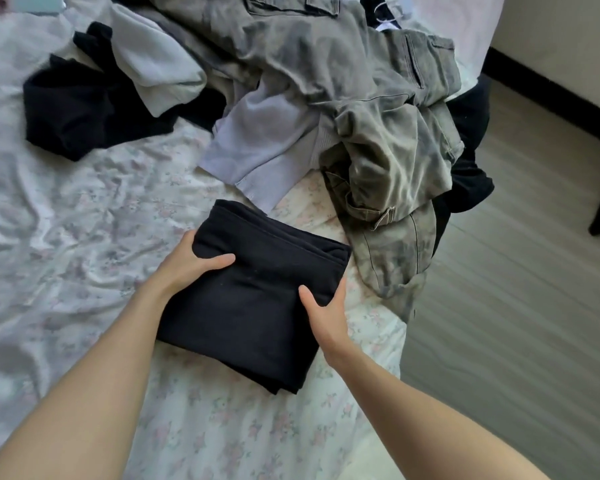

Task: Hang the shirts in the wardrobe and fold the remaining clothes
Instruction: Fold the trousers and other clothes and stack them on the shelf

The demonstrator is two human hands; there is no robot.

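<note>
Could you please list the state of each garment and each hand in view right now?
folded black garment: folded flat on the bed sheet, held at both sides.
left hand: grips its left edge, thumb on top.
right hand: grips its right edge, thumb on top.
camouflage cargo trousers: unfolded, crumpled, hanging off the bed edge.
lavender shirt: unfolded, partly under the trousers.
black garment: unfolded, crumpled.
light grey garment: unfolded, lying over the black one.

Both bare forearms reached forward over the bed's near right corner. The left hand (187, 268) gripped the folded black garment (253, 303) at its left edge, thumb lying on top, fingers tucked under. The right hand (326, 317) held its right side, thumb pressed on top.
</note>
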